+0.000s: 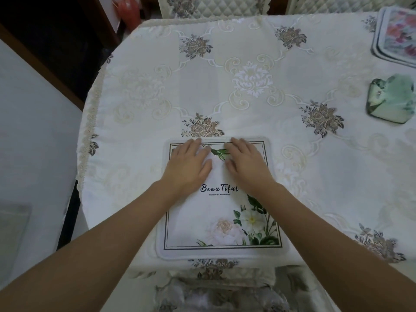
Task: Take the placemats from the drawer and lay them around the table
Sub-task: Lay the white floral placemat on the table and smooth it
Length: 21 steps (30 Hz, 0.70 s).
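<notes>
A white placemat with a dark line border, printed flowers and the word "Beautiful" lies flat at the near edge of the table, which is covered by a cream cloth with woven roses. Both hands rest palm-down on the far half of the mat, fingers straight and lightly spread, gripping nothing — the left hand near the mat's far left corner, the right hand just beside it, a narrow strip of mat showing between them. The fingertips reach nearly to the mat's far edge.

I count one placemat laid here. At the far right corner of the table lies a stack of mats with a pink flower print — at least two layers show at its rim, but the picture cuts it off, so the count is unsure. Near the right edge sits one green tile-like piece with cut corners; what it is I cannot tell. A quilted chair back stands beyond the far edge, its top out of view.
</notes>
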### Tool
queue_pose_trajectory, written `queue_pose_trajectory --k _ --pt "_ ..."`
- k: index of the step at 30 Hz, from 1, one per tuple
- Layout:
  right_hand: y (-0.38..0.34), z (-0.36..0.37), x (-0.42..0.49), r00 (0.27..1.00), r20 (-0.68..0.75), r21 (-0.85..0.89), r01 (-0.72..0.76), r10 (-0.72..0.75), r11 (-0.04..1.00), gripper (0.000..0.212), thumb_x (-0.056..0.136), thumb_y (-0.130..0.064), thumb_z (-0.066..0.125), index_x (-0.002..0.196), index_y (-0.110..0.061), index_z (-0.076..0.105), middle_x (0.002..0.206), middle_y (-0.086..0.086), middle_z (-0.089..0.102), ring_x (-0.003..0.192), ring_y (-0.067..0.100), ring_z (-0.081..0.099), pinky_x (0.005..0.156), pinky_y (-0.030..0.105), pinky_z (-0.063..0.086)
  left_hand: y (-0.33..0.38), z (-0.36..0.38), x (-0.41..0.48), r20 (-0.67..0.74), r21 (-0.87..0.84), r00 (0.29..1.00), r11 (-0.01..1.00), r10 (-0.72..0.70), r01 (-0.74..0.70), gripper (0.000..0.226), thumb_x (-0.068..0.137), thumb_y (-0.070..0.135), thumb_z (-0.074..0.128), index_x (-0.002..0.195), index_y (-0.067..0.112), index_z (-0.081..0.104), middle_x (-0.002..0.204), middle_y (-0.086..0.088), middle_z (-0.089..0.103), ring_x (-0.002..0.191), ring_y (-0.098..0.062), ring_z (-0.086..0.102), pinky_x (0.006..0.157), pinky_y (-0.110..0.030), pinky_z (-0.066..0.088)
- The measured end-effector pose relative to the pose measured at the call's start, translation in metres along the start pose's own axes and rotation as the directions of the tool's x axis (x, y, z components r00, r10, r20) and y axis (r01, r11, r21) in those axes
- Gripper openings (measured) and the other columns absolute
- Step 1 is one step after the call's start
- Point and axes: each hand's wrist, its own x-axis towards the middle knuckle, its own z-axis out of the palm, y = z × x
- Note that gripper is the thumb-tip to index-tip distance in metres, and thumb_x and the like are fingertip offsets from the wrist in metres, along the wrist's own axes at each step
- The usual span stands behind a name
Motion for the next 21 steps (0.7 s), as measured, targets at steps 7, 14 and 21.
queue_pose_trajectory --k 7,14,21 --pt "0.007 -0.002 -0.002 1.000 -0.013 0.007 -0.017 0.017 1.000 0.045 0.102 -0.027 0.042 0.146 -0.016 0.043 0.157 0.006 0.036 0.146 0.027 0.027 0.121 0.039 0.018 -0.019 -0.006 -0.006 -0.007 0.036 1.000 0.999 0.005 -0.004 0.053 0.103 0.042 0.032 0.150 0.018 0.041 0.161 -0.007 0.030 0.148 -0.025 0.024 0.121 -0.039 0.020" --pt "0.045 -0.017 -0.024 0.992 -0.006 0.064 -0.126 0.127 0.990 0.053 0.101 -0.025 0.046 0.151 -0.010 0.035 0.160 0.010 0.028 0.149 0.026 0.019 0.122 0.037 0.016 -0.056 -0.007 -0.032 -0.007 0.003 0.996 0.996 -0.094 0.094 0.059 0.103 0.048 0.031 0.155 0.019 0.032 0.164 -0.003 0.022 0.151 -0.017 0.015 0.120 -0.033 0.018" --pt "0.038 -0.014 -0.051 0.985 0.027 0.114 -0.173 0.171 0.978 0.057 0.102 -0.030 0.042 0.154 -0.013 0.027 0.164 0.007 0.017 0.151 0.022 0.010 0.121 0.034 0.010 -0.047 -0.001 -0.060 -0.008 -0.087 0.990 0.987 -0.138 0.137 0.062 0.103 0.050 0.026 0.154 0.015 0.034 0.164 -0.004 0.023 0.151 -0.018 0.015 0.123 -0.034 0.016"
